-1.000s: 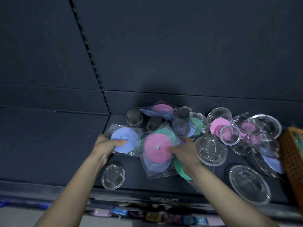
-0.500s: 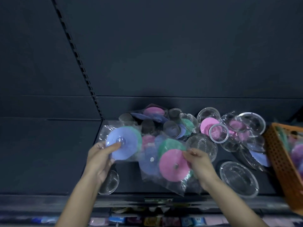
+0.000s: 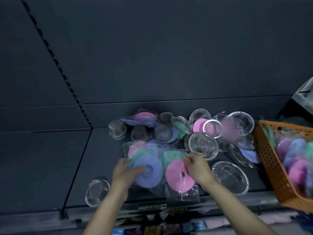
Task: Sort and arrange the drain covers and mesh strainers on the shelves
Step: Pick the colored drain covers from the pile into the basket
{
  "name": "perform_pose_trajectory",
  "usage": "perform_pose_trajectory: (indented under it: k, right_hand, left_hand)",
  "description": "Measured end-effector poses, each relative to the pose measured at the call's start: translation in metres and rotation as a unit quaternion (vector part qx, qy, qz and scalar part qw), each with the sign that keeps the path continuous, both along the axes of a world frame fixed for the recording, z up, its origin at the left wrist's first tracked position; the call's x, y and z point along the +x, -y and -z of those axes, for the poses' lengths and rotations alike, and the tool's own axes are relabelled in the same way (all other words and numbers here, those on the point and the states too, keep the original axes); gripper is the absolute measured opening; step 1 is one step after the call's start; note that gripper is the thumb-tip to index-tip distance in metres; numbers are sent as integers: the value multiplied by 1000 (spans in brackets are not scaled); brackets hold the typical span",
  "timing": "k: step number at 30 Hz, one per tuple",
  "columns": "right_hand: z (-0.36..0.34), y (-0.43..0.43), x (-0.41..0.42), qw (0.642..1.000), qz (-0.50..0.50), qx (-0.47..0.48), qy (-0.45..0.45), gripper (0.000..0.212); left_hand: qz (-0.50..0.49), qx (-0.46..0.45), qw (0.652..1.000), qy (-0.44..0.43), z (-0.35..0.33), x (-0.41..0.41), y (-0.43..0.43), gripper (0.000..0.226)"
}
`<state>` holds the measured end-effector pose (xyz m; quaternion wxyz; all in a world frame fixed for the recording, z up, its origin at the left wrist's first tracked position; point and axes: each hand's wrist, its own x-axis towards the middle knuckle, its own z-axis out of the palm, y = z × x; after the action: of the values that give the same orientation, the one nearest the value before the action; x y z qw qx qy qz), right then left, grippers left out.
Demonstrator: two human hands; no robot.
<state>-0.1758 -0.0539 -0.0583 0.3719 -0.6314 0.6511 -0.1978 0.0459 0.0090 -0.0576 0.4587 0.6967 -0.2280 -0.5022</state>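
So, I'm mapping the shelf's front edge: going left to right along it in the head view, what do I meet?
Small strainer → left hand → blue cover → pink cover → right hand → large strainer → orange basket.

Dim scene; dark shelf panels. Motion blur smears the orange basket (image 3: pixel 269 160) at right. Wide-angle distortion bends frame edges.

Shelf (image 3: pixel 105 167) with a heap (image 3: pixel 162 131) of strainers and covers at its back, left pack (image 3: pixel 149 173) and right pack (image 3: pixel 176 178) side by side before it, lone strainer (image 3: pixel 96 192) front left, second strainer (image 3: pixel 229 178) front right, basket (image 3: pixel 269 160) beyond the right end
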Motion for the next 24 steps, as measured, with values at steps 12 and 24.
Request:
perform_pose_trajectory:
  k: [12,24]
  right_hand:
    - [-4,-5,9,998,-8,-62,-31,33]
    - [-28,-11,5,975,104,-179,83,33]
  left_hand:
    - [19,-4,999,42,0,-8,-17,30]
    - [48,-149,961,227,-26,-32,-14,28]
